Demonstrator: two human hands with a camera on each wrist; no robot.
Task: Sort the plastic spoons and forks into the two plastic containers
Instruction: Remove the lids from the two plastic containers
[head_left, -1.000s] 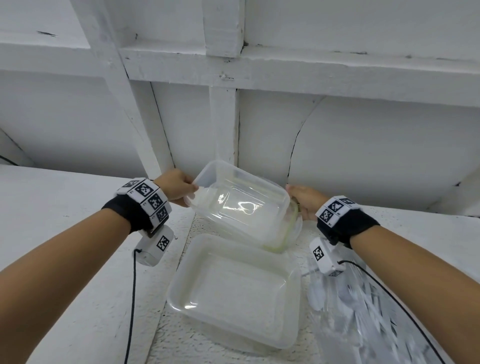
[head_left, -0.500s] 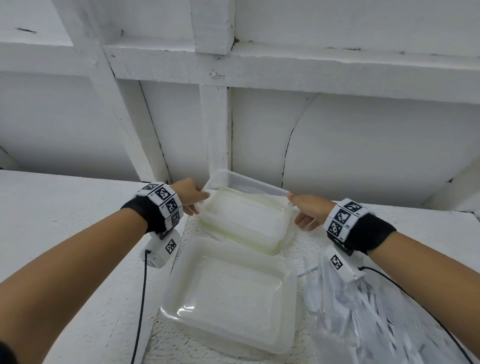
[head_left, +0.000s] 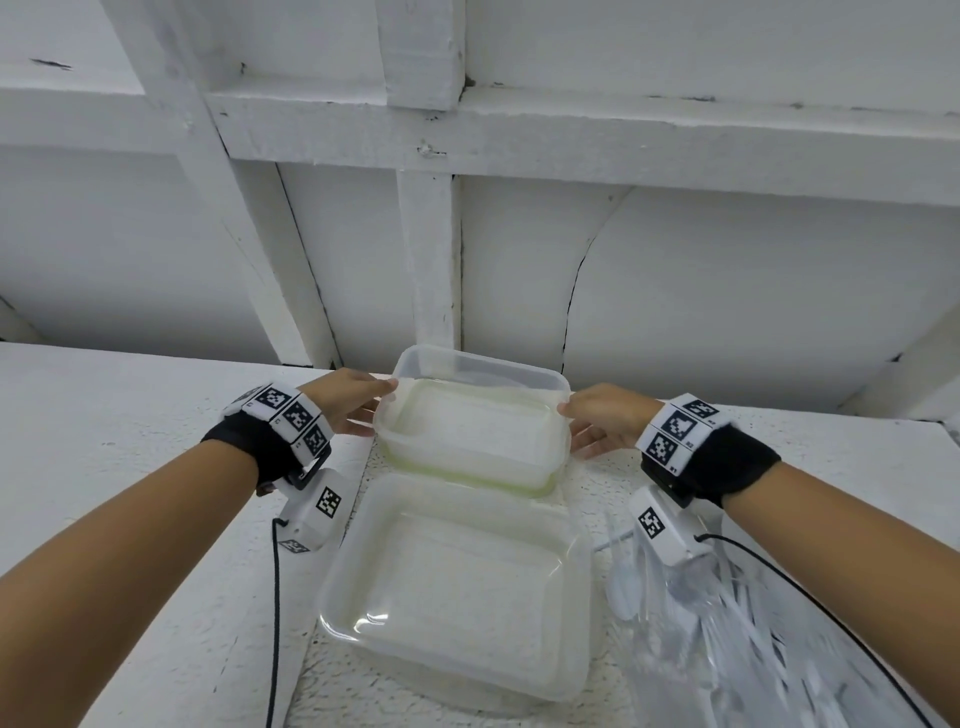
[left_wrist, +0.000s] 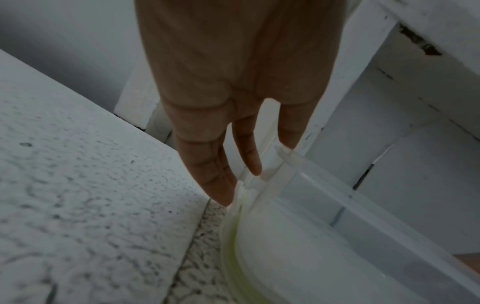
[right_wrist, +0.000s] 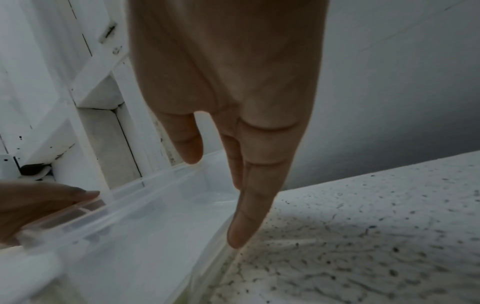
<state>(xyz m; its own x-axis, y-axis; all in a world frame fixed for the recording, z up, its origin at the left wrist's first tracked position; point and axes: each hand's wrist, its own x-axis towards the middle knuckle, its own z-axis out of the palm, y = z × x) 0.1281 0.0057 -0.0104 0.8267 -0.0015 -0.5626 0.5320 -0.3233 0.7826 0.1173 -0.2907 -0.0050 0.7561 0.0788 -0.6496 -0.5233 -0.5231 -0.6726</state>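
Note:
Two clear plastic containers stand on the white ledge. The near container (head_left: 579, 597) is empty. The far container (head_left: 558, 384) sits flat near the wall on a piece with a yellow-green edge (head_left: 467, 470), also in the left wrist view (left_wrist: 233, 236). My left hand (head_left: 358, 402) touches its left end with straight fingers (left_wrist: 221, 185), thumb on the rim. My right hand (head_left: 597, 423) touches the right end, its fingers (right_wrist: 249, 216) straight beside the wall. A clear bag of white plastic cutlery (head_left: 753, 623) lies at the lower right, with a spoon (head_left: 623, 587) at its edge.
A white panelled wall (head_left: 519, 260) with raised battens rises right behind the far container. The rough white ledge (head_left: 130, 467) stretches left and right of the containers. Black cables (head_left: 274, 597) hang from both wrist cameras.
The far container, held tilted in the air a second ago, has come down flat onto the ledge. Both hands' fingers have straightened along its ends.

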